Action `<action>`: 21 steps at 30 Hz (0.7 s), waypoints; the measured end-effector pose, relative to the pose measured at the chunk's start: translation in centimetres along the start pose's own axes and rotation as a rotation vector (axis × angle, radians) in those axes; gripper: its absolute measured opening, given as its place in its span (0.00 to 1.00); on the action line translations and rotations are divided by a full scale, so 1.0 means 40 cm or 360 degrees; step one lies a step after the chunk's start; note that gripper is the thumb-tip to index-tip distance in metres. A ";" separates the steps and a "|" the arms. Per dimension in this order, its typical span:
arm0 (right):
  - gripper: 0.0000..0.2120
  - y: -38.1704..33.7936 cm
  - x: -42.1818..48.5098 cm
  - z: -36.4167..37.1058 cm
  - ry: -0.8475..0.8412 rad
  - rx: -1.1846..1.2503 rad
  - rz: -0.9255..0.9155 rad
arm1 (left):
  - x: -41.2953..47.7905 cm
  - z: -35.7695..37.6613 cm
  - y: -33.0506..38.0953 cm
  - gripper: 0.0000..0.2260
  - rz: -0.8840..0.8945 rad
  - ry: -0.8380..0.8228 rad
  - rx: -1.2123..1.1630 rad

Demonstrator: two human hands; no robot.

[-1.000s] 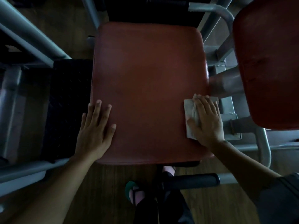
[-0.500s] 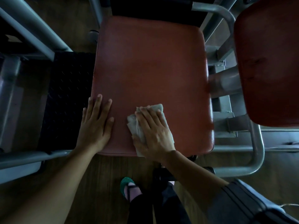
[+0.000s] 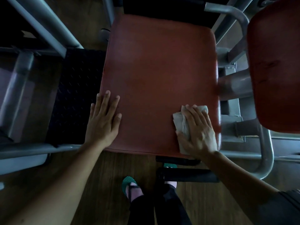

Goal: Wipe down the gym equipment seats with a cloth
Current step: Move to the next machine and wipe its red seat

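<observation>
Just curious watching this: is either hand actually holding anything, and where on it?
The right hand presses a crumpled grey cloth flat from above onto the red padded seat. The left hand holds nothing.

1. The floor (image 3: 103, 184) is dark wood-look planking with the grain running away from the camera.
2. A black rubber mat (image 3: 76, 98) with a raised tread pattern lies on the floor at left.
3. Grey painted steel frame tubes (image 3: 47, 26) slant across the upper left, and a flat grey beam (image 3: 32, 150) runs along the lower left.
4. At right, a curved grey tube (image 3: 266, 153) bends round near welded brackets (image 3: 232, 111).
5. The light is dim and cool, with soft reflections on the metal.
</observation>
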State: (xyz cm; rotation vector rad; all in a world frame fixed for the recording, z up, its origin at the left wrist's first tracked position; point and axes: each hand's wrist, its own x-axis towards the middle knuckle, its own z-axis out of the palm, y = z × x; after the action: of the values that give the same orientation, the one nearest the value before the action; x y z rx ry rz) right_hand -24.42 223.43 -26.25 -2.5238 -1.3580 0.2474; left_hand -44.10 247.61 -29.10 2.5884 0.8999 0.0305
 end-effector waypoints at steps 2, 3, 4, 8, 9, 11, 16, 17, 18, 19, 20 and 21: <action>0.34 -0.052 0.067 0.019 -0.0023 -0.0058 0.0066 | -0.002 0.000 -0.001 0.27 0.0008 -0.0001 -0.0021; 0.35 -0.086 0.107 0.032 -0.0050 -0.0095 0.0067 | -0.002 0.000 -0.001 0.27 0.0011 -0.0001 -0.0029; 0.35 -0.123 0.143 0.047 -0.0071 -0.0120 0.0047 | -0.001 0.000 -0.002 0.27 0.0012 0.0000 -0.0039; 0.33 -0.229 0.210 0.093 -0.0084 -0.0013 -0.0087 | 0.002 -0.004 -0.005 0.26 -0.0006 -0.0008 -0.0113; 0.32 -0.229 0.209 0.093 -0.0079 0.0047 -0.0120 | 0.001 -0.004 -0.006 0.26 -0.0001 -0.0015 -0.0130; 0.30 -0.203 0.199 0.074 -0.0064 0.0246 -0.0190 | 0.002 -0.008 -0.005 0.27 -0.0002 -0.0012 -0.0146; 0.29 -0.020 0.154 0.013 0.0110 0.0156 0.0080 | 0.031 -0.030 0.126 0.30 -0.0409 0.0229 -0.0201; 0.29 0.022 0.141 0.008 0.0115 0.0128 0.0167 | 0.045 -0.032 0.176 0.30 -0.0420 0.0264 -0.0200; 0.30 0.057 0.129 0.007 0.0100 0.0120 0.0229 | 0.061 -0.026 0.227 0.30 -0.0375 0.0277 -0.0207; 0.30 0.082 0.120 0.008 0.0074 0.0116 0.0260 | 0.078 -0.014 0.277 0.30 -0.0302 0.0258 -0.0202; 0.30 0.097 0.112 0.013 0.0051 0.0105 0.0268 | 0.094 0.003 0.321 0.30 -0.0226 0.0215 -0.0152; 0.30 0.106 0.108 0.018 0.0035 0.0087 0.0261 | 0.108 0.023 0.357 0.29 -0.0162 0.0170 -0.0054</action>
State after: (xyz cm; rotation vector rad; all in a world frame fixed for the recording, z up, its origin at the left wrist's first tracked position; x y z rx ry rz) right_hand -18.91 224.91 -28.34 -2.5861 -1.1219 0.2834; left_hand -32.08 239.68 -25.04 2.5261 1.0588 0.1559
